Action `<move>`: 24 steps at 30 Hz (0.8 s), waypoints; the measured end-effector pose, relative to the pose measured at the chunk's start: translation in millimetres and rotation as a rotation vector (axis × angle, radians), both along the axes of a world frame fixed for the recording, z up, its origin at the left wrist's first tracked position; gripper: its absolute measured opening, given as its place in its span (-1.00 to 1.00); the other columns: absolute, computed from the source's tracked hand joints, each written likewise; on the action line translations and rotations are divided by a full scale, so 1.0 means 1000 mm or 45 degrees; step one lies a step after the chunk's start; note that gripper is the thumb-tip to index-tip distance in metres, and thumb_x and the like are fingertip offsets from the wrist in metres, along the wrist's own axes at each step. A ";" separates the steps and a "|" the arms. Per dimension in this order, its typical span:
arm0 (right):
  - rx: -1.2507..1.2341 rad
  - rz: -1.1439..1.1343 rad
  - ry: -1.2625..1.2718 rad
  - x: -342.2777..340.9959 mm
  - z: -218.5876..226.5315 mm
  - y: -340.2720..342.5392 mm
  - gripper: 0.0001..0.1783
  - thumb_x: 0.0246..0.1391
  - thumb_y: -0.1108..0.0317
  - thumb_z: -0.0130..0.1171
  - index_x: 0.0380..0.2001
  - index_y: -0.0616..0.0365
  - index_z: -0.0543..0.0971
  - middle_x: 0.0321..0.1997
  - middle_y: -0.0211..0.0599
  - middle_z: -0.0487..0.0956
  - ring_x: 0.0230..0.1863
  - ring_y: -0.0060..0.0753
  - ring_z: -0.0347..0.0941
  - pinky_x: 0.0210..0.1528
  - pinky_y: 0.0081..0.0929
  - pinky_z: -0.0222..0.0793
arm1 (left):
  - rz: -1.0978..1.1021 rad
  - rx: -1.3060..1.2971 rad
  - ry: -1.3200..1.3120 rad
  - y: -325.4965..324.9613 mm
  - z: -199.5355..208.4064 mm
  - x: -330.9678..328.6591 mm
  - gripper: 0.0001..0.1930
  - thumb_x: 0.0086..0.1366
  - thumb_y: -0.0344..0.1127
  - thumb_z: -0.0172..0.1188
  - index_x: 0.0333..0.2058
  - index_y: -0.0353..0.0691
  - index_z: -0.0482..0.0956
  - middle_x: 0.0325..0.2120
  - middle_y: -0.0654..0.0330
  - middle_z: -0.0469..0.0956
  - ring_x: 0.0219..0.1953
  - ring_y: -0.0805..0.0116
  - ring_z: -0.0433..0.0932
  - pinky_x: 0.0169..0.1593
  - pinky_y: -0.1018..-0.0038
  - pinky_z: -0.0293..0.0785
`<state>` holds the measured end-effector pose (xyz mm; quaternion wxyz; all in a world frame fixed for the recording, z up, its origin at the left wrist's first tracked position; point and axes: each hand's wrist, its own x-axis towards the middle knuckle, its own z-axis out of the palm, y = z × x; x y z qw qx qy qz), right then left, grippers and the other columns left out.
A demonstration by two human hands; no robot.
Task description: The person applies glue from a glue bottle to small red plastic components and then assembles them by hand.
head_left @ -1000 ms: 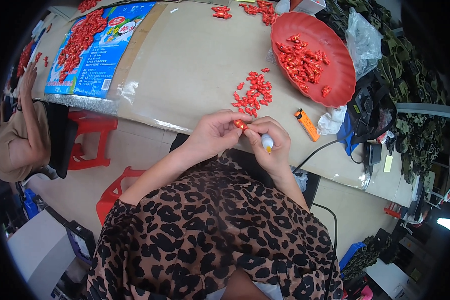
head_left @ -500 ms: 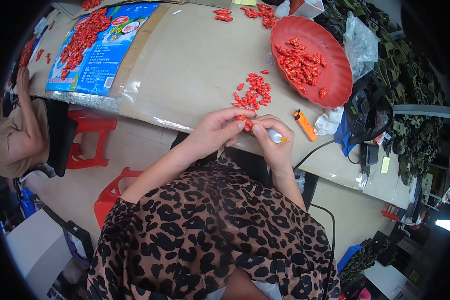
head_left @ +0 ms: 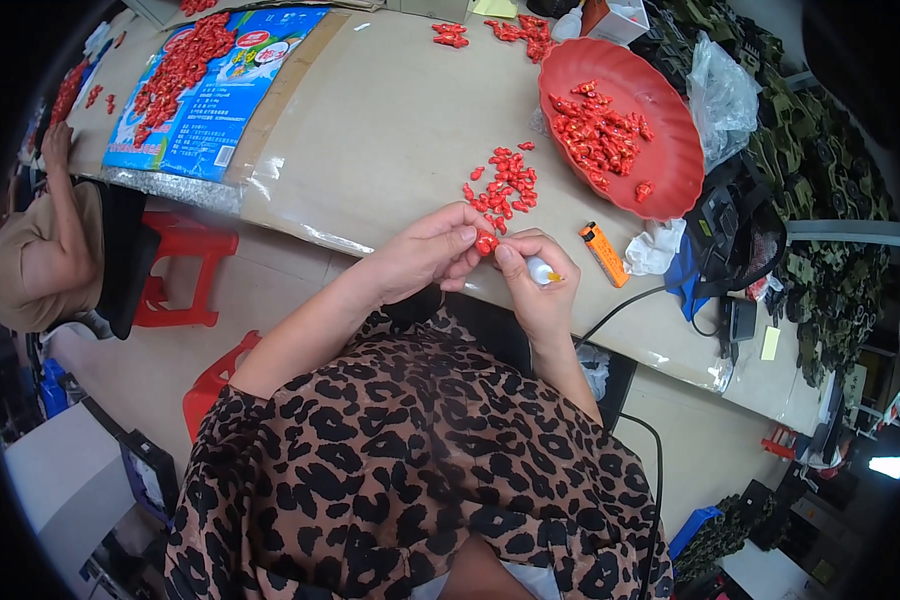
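Observation:
Between the thumb and fingers of my left hand [head_left: 420,255] is a small glossy red piece [head_left: 486,243], rounded and figurine-like. The fingertips of my right hand [head_left: 538,300] meet it from the other side. Tucked in that same right hand is a small white squeeze bottle [head_left: 540,269] with a yellow tip pointing to the right. Just beyond my fingers, loose small red pieces [head_left: 510,185] lie scattered on the table. My fingers hide part of the held piece and most of the bottle.
A red scalloped bowl [head_left: 670,150] of red pieces stands at the right, near an orange lighter [head_left: 604,254] and crumpled tissue [head_left: 654,247]. Red pieces heap on a blue printed sheet [head_left: 200,140] at left. Another person's arm [head_left: 62,210] rests at the table's far left.
The red piece has turned in my fingers, now showing a rounder end. Both hands stay together at the table edge, and the whole view has shifted slightly.

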<state>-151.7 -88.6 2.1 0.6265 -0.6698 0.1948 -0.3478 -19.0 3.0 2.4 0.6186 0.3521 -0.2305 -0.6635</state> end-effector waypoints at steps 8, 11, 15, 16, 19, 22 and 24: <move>-0.109 -0.011 -0.021 -0.001 0.004 0.000 -0.95 -0.16 0.54 0.14 -0.54 0.29 0.49 -0.54 -0.31 0.46 -0.50 -0.58 0.34 -0.44 -0.69 0.22 | 0.034 0.083 -0.033 0.002 0.006 -0.003 -0.76 0.27 -0.28 -0.22 -0.18 -0.24 0.32 -0.54 0.33 0.25 -0.58 0.64 0.16 -0.54 0.71 0.16; -0.149 0.017 0.053 -0.002 0.007 0.000 -0.94 -0.13 0.55 0.11 -0.52 0.32 0.48 -0.50 -0.32 0.46 -0.47 -0.62 0.32 -0.39 -0.72 0.21 | 0.084 0.060 -0.066 0.002 0.006 -0.005 -0.71 0.27 -0.29 -0.19 -0.11 -0.29 0.32 -0.57 0.35 0.24 -0.59 0.65 0.15 -0.53 0.71 0.14; -0.084 0.032 0.056 -0.002 0.004 -0.001 -0.94 -0.14 0.54 0.12 -0.50 0.31 0.49 -0.51 -0.35 0.47 -0.49 -0.64 0.32 -0.43 -0.73 0.20 | 0.199 0.043 -0.172 0.004 0.009 -0.009 -0.70 0.25 -0.31 -0.14 -0.10 -0.33 0.31 -0.58 0.35 0.27 -0.58 0.65 0.18 -0.52 0.70 0.17; -0.114 0.042 0.066 -0.002 0.004 -0.001 -0.94 -0.14 0.54 0.12 -0.50 0.31 0.49 -0.51 -0.35 0.47 -0.49 -0.65 0.32 -0.43 -0.73 0.21 | 0.215 0.039 -0.206 0.004 0.010 -0.010 -0.71 0.24 -0.32 -0.13 -0.10 -0.34 0.32 -0.58 0.35 0.28 -0.58 0.65 0.20 -0.51 0.70 0.19; -0.092 0.041 0.083 -0.003 0.005 -0.002 -0.93 -0.14 0.54 0.12 -0.50 0.31 0.49 -0.51 -0.36 0.47 -0.48 -0.65 0.32 -0.43 -0.74 0.21 | 0.205 0.049 -0.272 0.003 0.010 -0.010 -0.72 0.23 -0.35 -0.13 -0.11 -0.33 0.32 -0.55 0.33 0.32 -0.58 0.65 0.23 -0.50 0.68 0.23; -0.141 0.002 0.037 0.001 0.001 -0.002 -0.91 -0.19 0.52 0.15 -0.52 0.29 0.49 -0.55 -0.30 0.48 -0.54 -0.59 0.36 -0.47 -0.68 0.25 | 0.236 0.067 -0.303 0.003 0.010 -0.011 -0.74 0.22 -0.38 -0.13 -0.12 -0.33 0.33 -0.54 0.31 0.34 -0.59 0.63 0.26 -0.50 0.67 0.26; -0.114 0.003 0.044 0.002 0.001 -0.002 -0.91 -0.20 0.52 0.16 -0.52 0.29 0.49 -0.55 -0.30 0.48 -0.54 -0.59 0.36 -0.47 -0.68 0.26 | 0.261 0.049 -0.286 0.003 0.008 -0.011 -0.74 0.21 -0.38 -0.10 -0.14 -0.35 0.34 -0.51 0.28 0.36 -0.58 0.62 0.28 -0.50 0.68 0.26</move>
